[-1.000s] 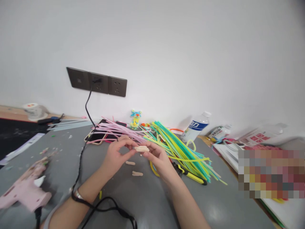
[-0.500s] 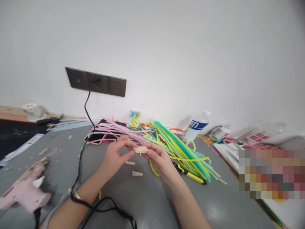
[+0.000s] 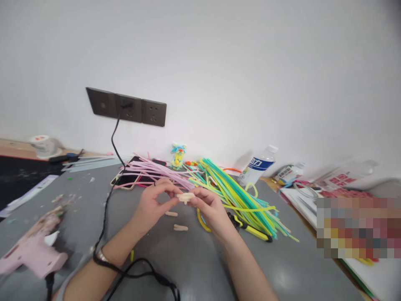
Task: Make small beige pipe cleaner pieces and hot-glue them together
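Note:
Between my two hands is a small cream-coloured piece of bent pipe cleaner (image 3: 186,196), held up over the grey table. The fingertips of my left hand (image 3: 156,201) pinch its left end. My right hand (image 3: 209,207) grips the right end between thumb and fingers, which hide part of it. Below lie two short beige pipe-cleaner pieces: a single strip (image 3: 171,214) and a folded one (image 3: 181,228). Beside my right hand are a curved yellow strip (image 3: 203,221) and yellow-and-black handled pliers or cutters (image 3: 250,229), whose head is partly hidden.
Green and yellow pipe cleaners (image 3: 241,196) lie right of centre, pink ones (image 3: 156,171) behind my left hand. A pink glue gun (image 3: 37,255) rests at left. Its black cord (image 3: 106,209) crosses my left wrist. A bottle (image 3: 258,165) and a small blue-yellow figure (image 3: 178,156) stand by the wall.
The cream piece has turned very slightly between my fingertips, and both hands keep nearly the same place. Everything else lies as before.

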`<state>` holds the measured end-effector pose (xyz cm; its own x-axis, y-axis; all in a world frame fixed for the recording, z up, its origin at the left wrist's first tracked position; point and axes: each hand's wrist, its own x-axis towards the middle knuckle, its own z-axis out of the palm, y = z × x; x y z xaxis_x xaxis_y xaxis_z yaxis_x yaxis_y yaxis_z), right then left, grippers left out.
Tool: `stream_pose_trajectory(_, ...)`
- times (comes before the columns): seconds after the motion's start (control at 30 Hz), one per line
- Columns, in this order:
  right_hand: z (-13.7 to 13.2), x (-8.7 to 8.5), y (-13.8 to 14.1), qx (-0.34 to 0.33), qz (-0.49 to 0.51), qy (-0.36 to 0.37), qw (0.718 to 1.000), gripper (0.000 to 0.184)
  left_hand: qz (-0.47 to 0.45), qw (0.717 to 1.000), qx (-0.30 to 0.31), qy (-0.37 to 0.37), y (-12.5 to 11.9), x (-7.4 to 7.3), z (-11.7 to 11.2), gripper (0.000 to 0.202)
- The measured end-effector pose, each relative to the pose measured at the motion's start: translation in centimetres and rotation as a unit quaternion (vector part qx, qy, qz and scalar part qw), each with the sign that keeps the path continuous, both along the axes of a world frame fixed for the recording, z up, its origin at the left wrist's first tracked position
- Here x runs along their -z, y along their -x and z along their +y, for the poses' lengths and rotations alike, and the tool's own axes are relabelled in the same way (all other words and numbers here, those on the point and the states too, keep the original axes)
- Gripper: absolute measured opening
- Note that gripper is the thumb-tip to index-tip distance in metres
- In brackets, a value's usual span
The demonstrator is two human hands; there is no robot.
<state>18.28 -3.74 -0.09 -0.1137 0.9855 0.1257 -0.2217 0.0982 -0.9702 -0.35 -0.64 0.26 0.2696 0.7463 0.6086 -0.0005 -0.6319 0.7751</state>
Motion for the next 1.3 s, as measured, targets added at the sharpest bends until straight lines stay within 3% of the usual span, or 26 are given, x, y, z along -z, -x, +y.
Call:
stream_pose_trajectory(0.47,-0.15,-0.21,0.13,0.082,-0.105,-0.102,0.986,0.034,-0.002,1.0,0.015,-0.002,0.01,-0.18,-0.1,0.01)
stream_pose_trajectory(0.8,-0.06,-0.75,0.35,0.056,-0.037,-0.102,0.992,0.036,0.0,1.0,0.016,-0.001,0.02,-0.04,-0.15,0.012)
stream_pose_trajectory(1.3,-0.01,-0.42,0.36,0.089,-0.064,-0.167,0.98,0.031,0.015,1.0,0.011,-0.009,-0.05,-0.63,-0.32,0.01)
